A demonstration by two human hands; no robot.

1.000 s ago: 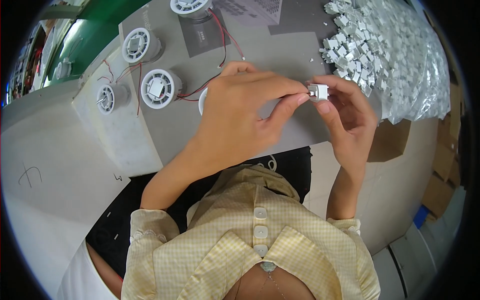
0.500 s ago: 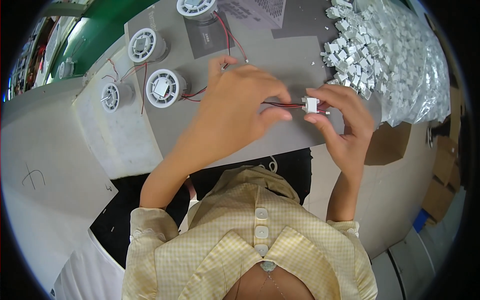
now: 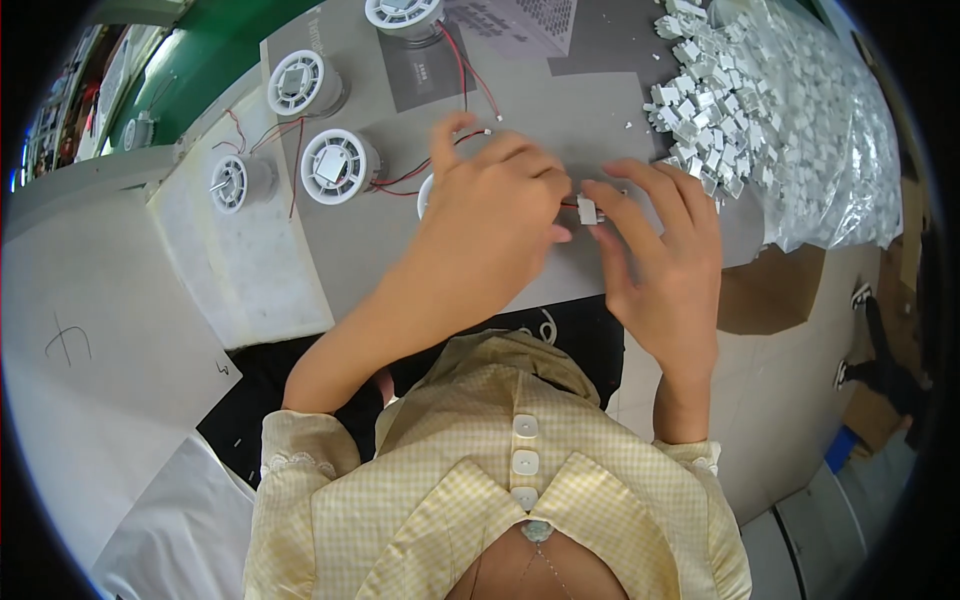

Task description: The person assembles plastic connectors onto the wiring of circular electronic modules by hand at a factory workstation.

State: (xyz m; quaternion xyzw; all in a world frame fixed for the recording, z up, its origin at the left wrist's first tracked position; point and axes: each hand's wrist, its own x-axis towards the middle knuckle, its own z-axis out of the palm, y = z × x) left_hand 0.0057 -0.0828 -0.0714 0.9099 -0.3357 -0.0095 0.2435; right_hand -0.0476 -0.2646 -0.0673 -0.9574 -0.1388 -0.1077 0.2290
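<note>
Over the table, my left hand point(image 3: 495, 210) is closed, its thumb and fingers around thin red and black wires that come out towards the right. At the end of the visible wires is a small white plastic block point(image 3: 587, 209). My right hand point(image 3: 665, 245) pinches this block between thumb and forefinger, with its other fingers bent above. Part of a white round housing point(image 3: 425, 196) shows beside my left hand, which hides the rest. Left of it stands a white round slotted unit point(image 3: 338, 167), with red and black leads running towards my left hand.
More white round units point(image 3: 304, 83) with wires stand at the far left and back of the grey table. A heap of small white plastic pieces point(image 3: 715, 110) spills from a clear bag point(image 3: 825, 130) at the far right. Below lies a cardboard box point(image 3: 775, 290). Another person's legs point(image 3: 880, 350) show at the right.
Both hands have shifted left with the white block, and my left fingers have closed in on the wires. Part of a round housing now shows by my left hand. A person's legs have appeared at right.
</note>
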